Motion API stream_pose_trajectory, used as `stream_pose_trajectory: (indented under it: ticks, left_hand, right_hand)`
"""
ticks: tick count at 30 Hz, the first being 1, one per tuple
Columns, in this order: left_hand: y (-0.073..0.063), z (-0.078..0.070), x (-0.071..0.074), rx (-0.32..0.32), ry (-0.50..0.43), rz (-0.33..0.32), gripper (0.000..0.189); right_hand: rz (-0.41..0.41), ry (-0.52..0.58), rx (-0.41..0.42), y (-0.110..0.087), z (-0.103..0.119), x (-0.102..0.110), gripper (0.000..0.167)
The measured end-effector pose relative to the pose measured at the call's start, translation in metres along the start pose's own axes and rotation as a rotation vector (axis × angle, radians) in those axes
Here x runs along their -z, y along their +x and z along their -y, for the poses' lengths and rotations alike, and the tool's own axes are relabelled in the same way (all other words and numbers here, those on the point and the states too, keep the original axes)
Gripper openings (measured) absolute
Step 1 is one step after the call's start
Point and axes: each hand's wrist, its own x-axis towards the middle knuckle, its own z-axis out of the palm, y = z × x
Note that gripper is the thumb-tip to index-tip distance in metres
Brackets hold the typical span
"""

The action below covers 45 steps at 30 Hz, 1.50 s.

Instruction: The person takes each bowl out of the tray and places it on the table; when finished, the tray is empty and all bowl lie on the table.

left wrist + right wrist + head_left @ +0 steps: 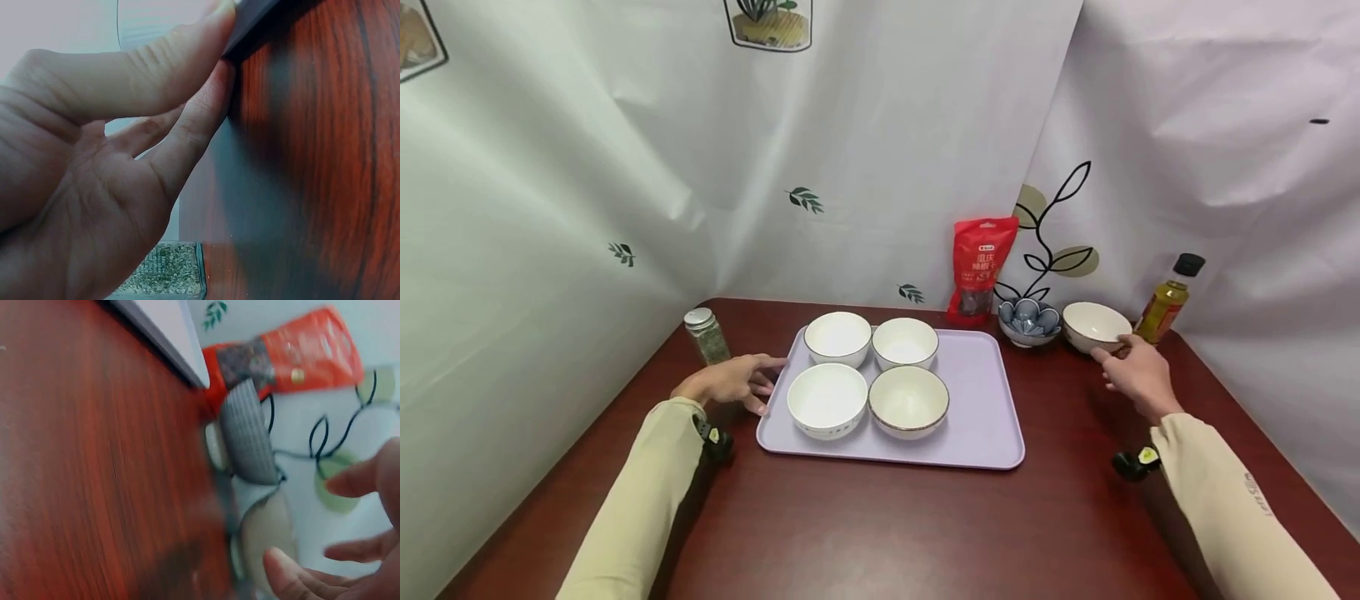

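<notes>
One lilac tray (981,392), flat and smooth with rounded corners and a low rim, lies on the tabletop (887,533), whose glossy red-brown surface carries a dark wood grain. Four round bowls (827,400) stand upright in two rows of two on the tray's left and middle part, glazed like ceramic; the front right one is creamier, with a brown rim. Two more bowls stand beyond the tray's back right corner: a petal-shaped blue one (1028,321), finely checked outside on a pale foot, and, farther right, a plain cream bowl (1096,323). One glossy red pouch (981,267) with a clear window stands behind the tray's back edge. Two containers flank the tray: a white-capped clear jar (707,337) of green flakes off its left side, and a black-capped bottle (1165,307) of yellow oil well off its right. The left hand (733,381) touches the tray's left edge, thumb and fingers slightly bent rather than clenched. The right hand (1141,377), well right of the tray, has its fingers spread at the cream bowl's near right side; whether they touch it cannot be told.
</notes>
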Motion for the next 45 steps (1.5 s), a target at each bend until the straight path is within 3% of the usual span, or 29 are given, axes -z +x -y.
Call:
stream_pose_trajectory:
  ticks: [4, 10, 15, 18, 21, 25, 39, 45]
  left_hand:
    - [0.0, -0.002, 0.002, 0.002, 0.001, -0.008, 0.101]
    - [0.001, 0.001, 0.001, -0.01, -0.003, -0.001, 0.101]
    - [0.001, 0.001, 0.0, -0.017, 0.003, 0.003, 0.101]
    - [0.001, 0.001, 0.001, -0.015, 0.002, 0.003, 0.101]
    - [0.001, 0.0, 0.001, -0.021, 0.008, 0.003, 0.101]
    - [0.0, -0.001, 0.002, -0.023, 0.02, 0.0, 0.101]
    - [0.0, 0.0, 0.0, -0.003, 0.002, 0.001, 0.102]
    - [-0.002, 0.0, 0.001, 0.007, 0.001, -0.004, 0.102]
  right_hand:
    - [0.093, -0.089, 0.129, -0.012, 0.023, -0.008, 0.072]
    - [0.222, -0.066, 0.263, -0.024, 0.057, -0.031, 0.061]
    - [0.476, 0.052, 0.361, -0.029, 0.079, -0.056, 0.059]
    - [0.632, 0.066, 0.39, -0.031, 0.09, -0.068, 0.063]
    - [0.74, 0.073, 0.391, -0.033, 0.1, -0.079, 0.067]
    - [0.818, 0.112, 0.38, -0.035, 0.108, -0.094, 0.071]
    - [0.923, 0.524, 0.228, -0.03, 0.103, -0.129, 0.065]
    - [0.946, 0.633, 0.148, -0.031, 0.101, -0.136, 0.067]
